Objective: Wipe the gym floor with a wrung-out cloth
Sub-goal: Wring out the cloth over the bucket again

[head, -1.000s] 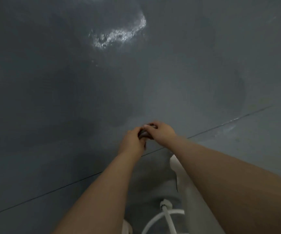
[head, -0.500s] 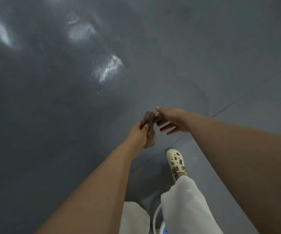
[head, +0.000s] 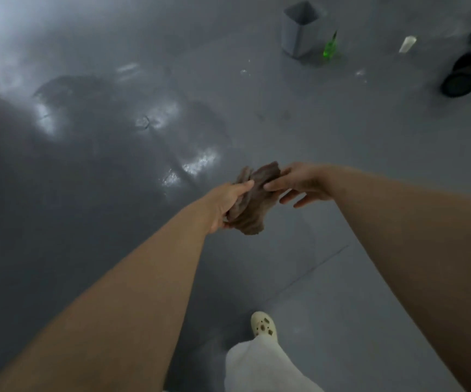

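Left hand point(head: 228, 200): thumb over the top of the brown cloth point(head: 252, 199), fingers curled round its bunched middle. Firm grip, cloth held in the air above the floor point(head: 341, 142), its lower end hanging free.

Right hand point(head: 299, 183): thumb and forefinger pinch the cloth's upper right edge; the other three fingers point(head: 293, 198) are spread and clear of it.

Change: a second ago both hands were clenched together on a tight wad of cloth, close over the floor. Half a second ago the right hand had let go to a pinch. Now the cloth is looser and wider, and the view has risen to take in more of the room. Judgement: wringing is done, the cloth is being opened for wiping.

Floor: wet, shiny patches lie to the left and ahead of the hands.

Surroundings: grey bin point(head: 302, 28) with green bottle point(head: 331, 48) just beside it, far ahead. Cream shoe point(head: 264, 325) below.
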`<move>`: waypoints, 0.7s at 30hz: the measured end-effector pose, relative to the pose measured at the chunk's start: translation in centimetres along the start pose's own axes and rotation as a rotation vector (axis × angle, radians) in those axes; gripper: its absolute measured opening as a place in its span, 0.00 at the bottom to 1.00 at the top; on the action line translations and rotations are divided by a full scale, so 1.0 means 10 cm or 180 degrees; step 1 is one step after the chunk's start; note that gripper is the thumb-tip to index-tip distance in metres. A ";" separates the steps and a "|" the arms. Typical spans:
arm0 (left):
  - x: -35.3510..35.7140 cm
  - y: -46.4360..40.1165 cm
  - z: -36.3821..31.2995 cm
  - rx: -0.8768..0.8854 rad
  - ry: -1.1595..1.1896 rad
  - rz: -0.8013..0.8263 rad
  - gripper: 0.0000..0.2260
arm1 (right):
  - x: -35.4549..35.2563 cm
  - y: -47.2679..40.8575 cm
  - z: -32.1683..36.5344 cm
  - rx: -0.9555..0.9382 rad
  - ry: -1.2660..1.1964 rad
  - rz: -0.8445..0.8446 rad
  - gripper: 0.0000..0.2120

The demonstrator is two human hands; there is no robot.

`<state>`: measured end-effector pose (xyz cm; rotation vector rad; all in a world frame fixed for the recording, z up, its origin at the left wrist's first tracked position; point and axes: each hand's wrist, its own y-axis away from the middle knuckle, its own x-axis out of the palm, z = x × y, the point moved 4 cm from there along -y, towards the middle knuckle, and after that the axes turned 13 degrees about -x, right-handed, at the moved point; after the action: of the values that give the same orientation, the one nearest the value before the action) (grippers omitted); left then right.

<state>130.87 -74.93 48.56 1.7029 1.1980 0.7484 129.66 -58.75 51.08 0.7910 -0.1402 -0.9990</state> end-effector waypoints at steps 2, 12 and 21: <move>0.11 0.09 -0.33 0.0099 -0.0034 -0.0042 0.10 | -0.35 0.06 0.10 0.0016 0.0162 -0.0136 0.10; 0.08 -0.17 -2.08 0.0467 -0.0172 -0.0158 0.09 | -1.72 -0.60 0.77 -0.0499 0.0209 -0.0869 0.13; -0.09 -1.03 -4.15 0.0613 -0.0149 -0.0009 0.11 | -3.28 -1.67 1.44 -0.0677 0.0159 -0.1616 0.08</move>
<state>91.24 -60.98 56.42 1.8646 1.2732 0.6036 93.22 -45.22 58.36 0.6667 0.2195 -1.4441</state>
